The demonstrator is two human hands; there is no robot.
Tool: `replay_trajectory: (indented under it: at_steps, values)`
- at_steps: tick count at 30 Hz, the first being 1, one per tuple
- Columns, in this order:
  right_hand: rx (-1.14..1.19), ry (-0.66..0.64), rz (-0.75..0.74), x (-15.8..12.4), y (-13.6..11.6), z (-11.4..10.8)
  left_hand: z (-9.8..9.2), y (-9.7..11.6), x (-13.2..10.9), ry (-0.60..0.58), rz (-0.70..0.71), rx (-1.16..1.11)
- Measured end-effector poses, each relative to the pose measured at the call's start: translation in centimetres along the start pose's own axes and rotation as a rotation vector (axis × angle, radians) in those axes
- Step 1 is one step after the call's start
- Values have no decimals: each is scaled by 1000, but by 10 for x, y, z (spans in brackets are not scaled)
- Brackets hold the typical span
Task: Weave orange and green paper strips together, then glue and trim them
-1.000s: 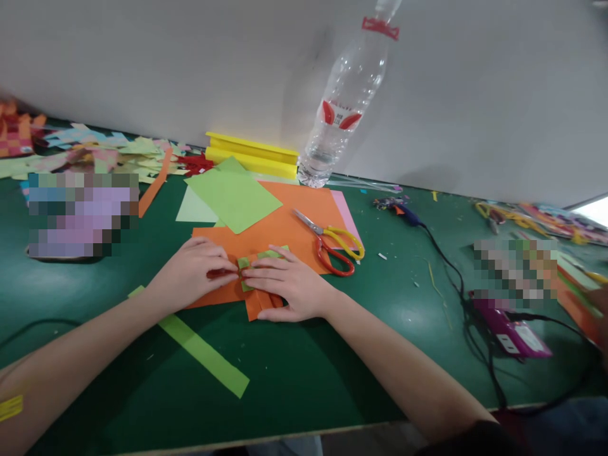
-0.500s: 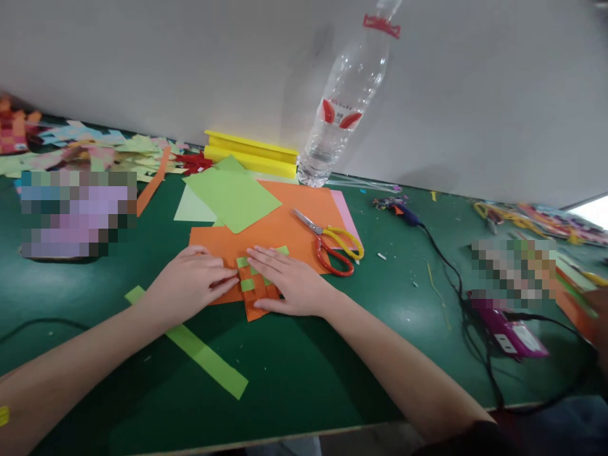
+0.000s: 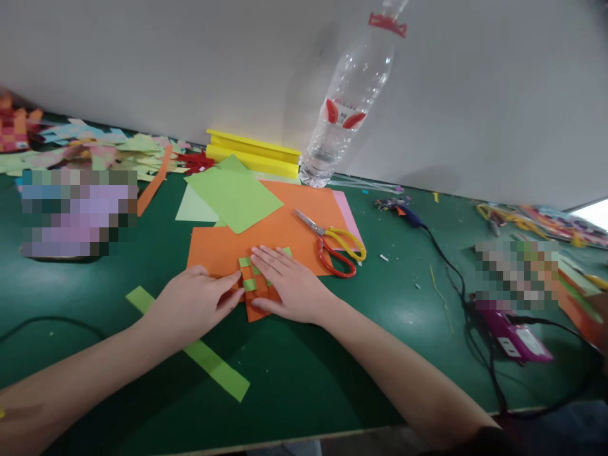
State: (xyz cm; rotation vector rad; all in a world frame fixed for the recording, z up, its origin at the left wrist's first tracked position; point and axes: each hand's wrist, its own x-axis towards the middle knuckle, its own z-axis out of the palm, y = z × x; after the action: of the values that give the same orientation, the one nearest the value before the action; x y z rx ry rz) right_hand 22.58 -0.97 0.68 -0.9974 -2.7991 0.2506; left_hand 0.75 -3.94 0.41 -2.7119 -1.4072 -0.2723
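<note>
A small orange and green woven paper piece (image 3: 249, 285) lies over the near part of an orange paper sheet (image 3: 213, 244), partly hidden under my right hand (image 3: 297, 288). That hand is flat on it with the fingers stretched out. At the left edge of the weave, my left hand (image 3: 197, 303) has its thumb and fingertips drawn together in a pinch. A light green paper strip (image 3: 218, 368) runs beneath my left wrist. Scissors (image 3: 322, 233) with one yellow and one red handle rest on the orange sheet, blades partly apart.
Green paper squares (image 3: 234, 193) overlap the orange sheet. Behind them are a folded yellow strip (image 3: 251, 161) and a tall plastic bottle (image 3: 344, 95) by the grey wall. Paper scraps (image 3: 137, 152) lie at the back left. Right: a glue gun (image 3: 406, 214), cables and a magenta power strip (image 3: 515, 335).
The fingers of my left hand have shifted slightly at the weave's left edge, and the left forearm sits a little lower. My right hand remains flat on the weave.
</note>
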Motion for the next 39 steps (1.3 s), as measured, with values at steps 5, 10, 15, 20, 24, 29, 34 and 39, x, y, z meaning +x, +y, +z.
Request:
replay_trajectory:
  at_steps: [5,10,15,20,24,29,34,39]
  values:
    - [31,27,-3,0,1,1,0,2,1,-18,-1,-22]
    - [35,28,-1,0,0,1,1,1,1,-37,-22,-40]
    - [3,12,-1,0,0,0,-1,-1,3,-34,-44,-79]
    - [-4,-18,-14,-1,-2,-3,-5,-4,6,-57,-68,-119]
    - [-1,-27,-21,-1,-3,-5,-4,-5,6,-8,-35,-122]
    - [2,-23,-33,-1,-2,-5,-5,-10,6,112,66,29]
    - [6,-16,-37,-1,-1,-5,-6,-15,9,183,150,18]
    - [0,-5,-43,-1,-2,-4,-6,-13,12,124,232,-18]
